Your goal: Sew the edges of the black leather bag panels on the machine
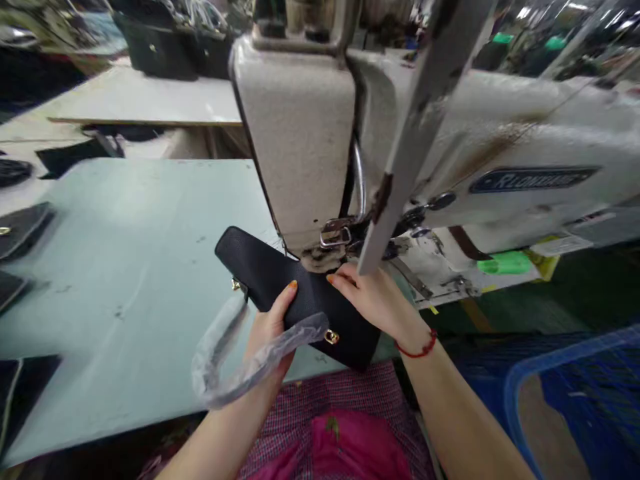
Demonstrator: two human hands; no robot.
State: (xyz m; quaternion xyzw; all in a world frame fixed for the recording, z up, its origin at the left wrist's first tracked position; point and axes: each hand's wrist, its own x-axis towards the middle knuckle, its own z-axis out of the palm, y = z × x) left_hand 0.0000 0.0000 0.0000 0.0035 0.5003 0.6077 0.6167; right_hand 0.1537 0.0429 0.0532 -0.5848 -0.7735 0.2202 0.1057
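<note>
A black handbag piece point(273, 270) lies slantwise on the pale work surface, its far edge under the head of a sewing machine point(297, 133). Gold rings point(331, 337) join a curved, plastic-wrapped handle point(213, 380) to it, and the handle loops over my left wrist. My left hand point(270, 327) grips the near edge, thumb on top and fingers hidden underneath. Close to the machine's needle area, my right hand point(373, 297) has its fingers curled and pinched at the piece's far edge. The machine's head hides the stitching point.
A grey metal bar point(415, 127) slants down in front of the machine, just above my right hand. Dark bag pieces point(23, 230) lie along the left side of the pale table point(120, 280). A blue plastic basket point(520, 373) stands at lower right. Another white table point(150, 97) is behind.
</note>
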